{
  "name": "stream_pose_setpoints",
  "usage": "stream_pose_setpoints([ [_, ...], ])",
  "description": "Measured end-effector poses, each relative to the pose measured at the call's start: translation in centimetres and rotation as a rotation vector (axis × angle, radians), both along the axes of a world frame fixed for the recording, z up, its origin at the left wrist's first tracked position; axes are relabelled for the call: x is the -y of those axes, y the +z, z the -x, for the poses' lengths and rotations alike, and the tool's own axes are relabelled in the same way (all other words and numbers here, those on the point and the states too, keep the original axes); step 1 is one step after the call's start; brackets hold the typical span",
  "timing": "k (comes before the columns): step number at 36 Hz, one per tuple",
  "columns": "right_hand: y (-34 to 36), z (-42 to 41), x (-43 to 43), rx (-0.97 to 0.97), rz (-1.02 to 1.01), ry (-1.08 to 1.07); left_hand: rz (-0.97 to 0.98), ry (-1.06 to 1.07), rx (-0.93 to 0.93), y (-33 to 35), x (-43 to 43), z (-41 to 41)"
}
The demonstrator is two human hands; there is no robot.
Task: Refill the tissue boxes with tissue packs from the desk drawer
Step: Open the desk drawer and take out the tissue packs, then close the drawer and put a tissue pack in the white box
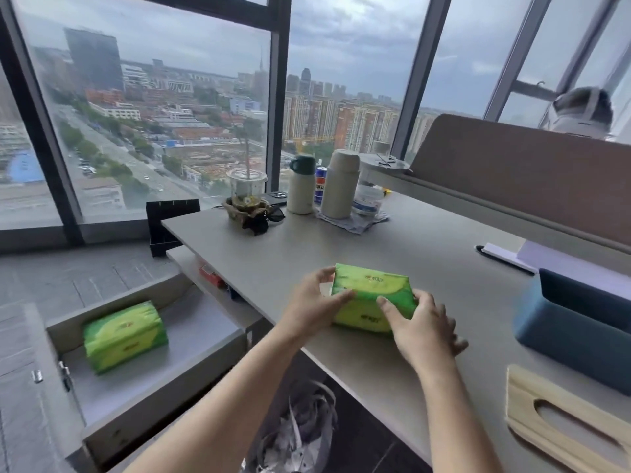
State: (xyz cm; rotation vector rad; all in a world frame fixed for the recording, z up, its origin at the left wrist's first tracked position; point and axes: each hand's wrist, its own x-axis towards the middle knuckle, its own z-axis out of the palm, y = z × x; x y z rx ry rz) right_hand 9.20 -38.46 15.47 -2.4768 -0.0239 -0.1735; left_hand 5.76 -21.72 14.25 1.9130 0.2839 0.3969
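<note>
A green tissue pack [372,291] rests on the grey desk [426,261] near its front edge. My left hand [312,303] grips its left end and my right hand [423,324] holds its right front corner. A second green tissue pack [124,336] lies in the open desk drawer [191,339] at the lower left. The blue tissue box [573,327] stands open-topped at the right edge of the desk. Its wooden lid [560,421] with an oval slot lies in front of it.
At the desk's far end stand a plastic cup [246,186], two flasks [339,184], a can and a small tub. A brown partition [532,186] runs along the right. A bin with a crumpled bag [300,435] sits under the desk. A black rack [170,223] stands by the window.
</note>
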Motion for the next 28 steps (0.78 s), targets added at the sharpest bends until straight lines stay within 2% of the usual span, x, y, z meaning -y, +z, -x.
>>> stream_pose_setpoints([
  [3, 1.3, 0.5, -1.4, 0.189, -0.001, -0.056, 0.035, 0.073, 0.072, 1.4, -2.7, 0.9],
  [6, 2.6, 1.4, -4.2, 0.375, -0.067, 0.001, 0.069, 0.162, 0.172, 2.6, -5.7, 3.0],
  [10, 3.0, 2.9, -10.2, 0.557, -0.239, 0.228, 0.092, 0.318, 0.313, 2.6, -9.8, 6.6],
  [13, 2.2, 4.4, -15.5, 0.588, -0.413, 0.495, 0.14, 0.476, 0.401, 1.2, -13.1, 9.5],
  [16, 0.1, 5.6, -20.9, 0.505, -0.571, 0.704, 0.141, 0.633, 0.442, -1.1, -15.9, 11.6],
  [19, -3.1, 6.4, -26.3, 0.319, -0.65, 0.847, 0.13, 0.778, 0.413, -4.5, -18.6, 12.4],
  [24, -9.3, 6.6, -33.3, -0.011, -0.611, 1.0, 0.247, 0.994, 0.201, -11.1, -22.3, 12.1],
  [28, -13.4, 5.6, -37.2, -0.216, -0.493, 1.0, 0.288, 1.13, 0.042, -14.5, -25.2, 11.2],
])
